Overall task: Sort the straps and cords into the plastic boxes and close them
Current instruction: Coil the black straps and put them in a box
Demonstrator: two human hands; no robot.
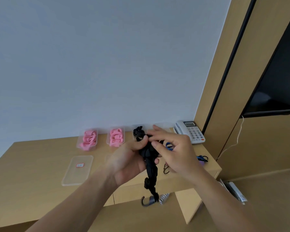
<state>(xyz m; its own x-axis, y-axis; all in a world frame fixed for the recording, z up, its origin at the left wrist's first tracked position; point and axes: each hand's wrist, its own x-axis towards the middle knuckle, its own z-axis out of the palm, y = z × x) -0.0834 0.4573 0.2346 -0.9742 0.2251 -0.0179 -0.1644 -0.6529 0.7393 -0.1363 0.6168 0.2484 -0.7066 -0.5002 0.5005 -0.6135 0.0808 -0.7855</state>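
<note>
My left hand: my left hand point(129, 158) is curled around a bunched black strap point(148, 152), thumb on top, holding it above the desk at the centre of the view.
My right hand: my right hand point(172, 148) meets the same bundle from 3 o'clock, with thumb and fingertips pinching its upper part; the other fingers are spread.
Black strap: its loose end hangs down toward 6 o'clock, past the desk's front edge, and ends in a dark metal hook point(147, 200).
Desk: a light wooden desk point(32, 164) runs along a pale wall.
Boxes: at 11 o'clock from my hands stand two clear plastic boxes, the left pink box point(87, 139) and the right pink box point(116, 137), both uncovered and filled with pink straps. Just behind my hands, at 12 o'clock, a third box point(138, 131) holds black straps.
Lid: a clear lid point(78, 169) with a small red label lies flat at 9 o'clock, apart from the boxes.
Loose cords: blue and black cords point(202, 158) lie on the desk at 3 o'clock, partly hidden by my right hand.
Telephone: a white desk telephone point(190, 131) sits at 2 o'clock, against the wall.
</note>
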